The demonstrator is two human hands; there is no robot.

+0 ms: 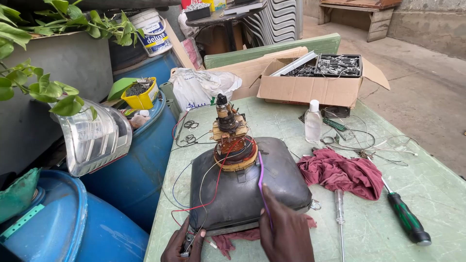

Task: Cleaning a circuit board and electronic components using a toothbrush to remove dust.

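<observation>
On the green desk (427,194) a picture tube (242,187) lay face down, its neck and coil standing up toward the far side. The person's right hand (286,228) reached in from the near edge, back of the hand up, palm resting against the tube's near right slope. Its grip was loosely curled, finger and thumb pinching a purple wire (261,179) that ran up the tube toward the coil. The left hand (183,245) came in low at the tube's near left corner, fingers bent down around a small metal fitting (187,239) where red and white wires gathered; whether that grip was fully clenched I could not tell, since the frame's bottom edge cut it off.

A red rag (342,172) lay bunched just right of the tube, and part of another showed under the tube's near edge. A screwdriver (405,218) with a green and black handle lay further right, a bare metal shaft (340,213) between it and the tube. Behind stood a clear bottle (313,121) and a cardboard box (310,87). The desk's right half was open; on the left its edge dropped close beside the tube, with blue drums (131,170) below.
</observation>
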